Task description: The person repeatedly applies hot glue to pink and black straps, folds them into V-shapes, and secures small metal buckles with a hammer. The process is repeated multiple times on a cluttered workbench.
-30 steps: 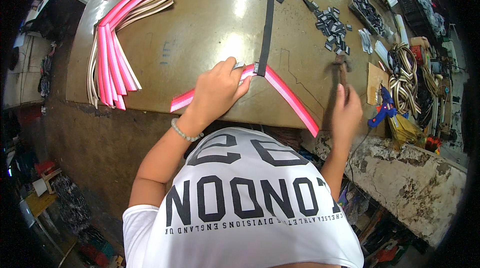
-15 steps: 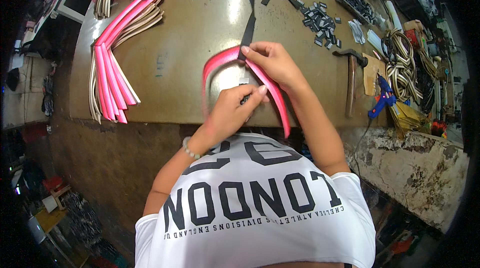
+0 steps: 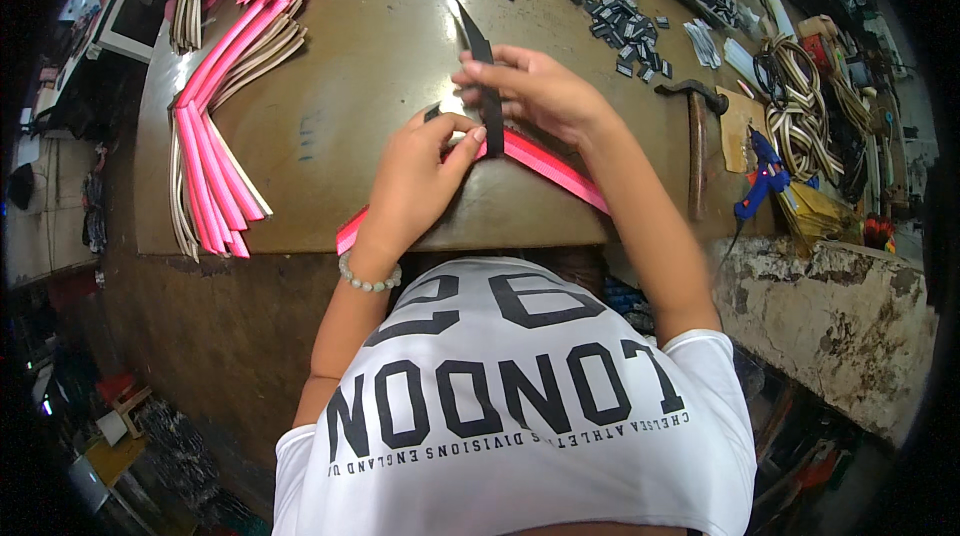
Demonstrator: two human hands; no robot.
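A pink webbing strap [image 3: 555, 168] lies across the near edge of the brown worktable [image 3: 380, 66], one end hanging over the edge. A black strap [image 3: 482, 61] runs from the strap's middle toward the far side. My left hand [image 3: 420, 176] presses down on the pink strap where the black one crosses it. My right hand [image 3: 535, 91] pinches the black strap just above that crossing. Both hands are touching near the joint.
A pile of pink and beige straps [image 3: 215, 126] lies at the left. Small black buckles [image 3: 625, 21] sit at the back. A hammer [image 3: 695, 136], a blue glue gun [image 3: 760, 176] and coiled striped webbing [image 3: 800, 111] lie at the right, beside a worn concrete ledge [image 3: 830, 296].
One second ago my right hand was at the hammer. It came over to the strap; the pink strap was arched up, and now lies flat with both hands at the black strap.
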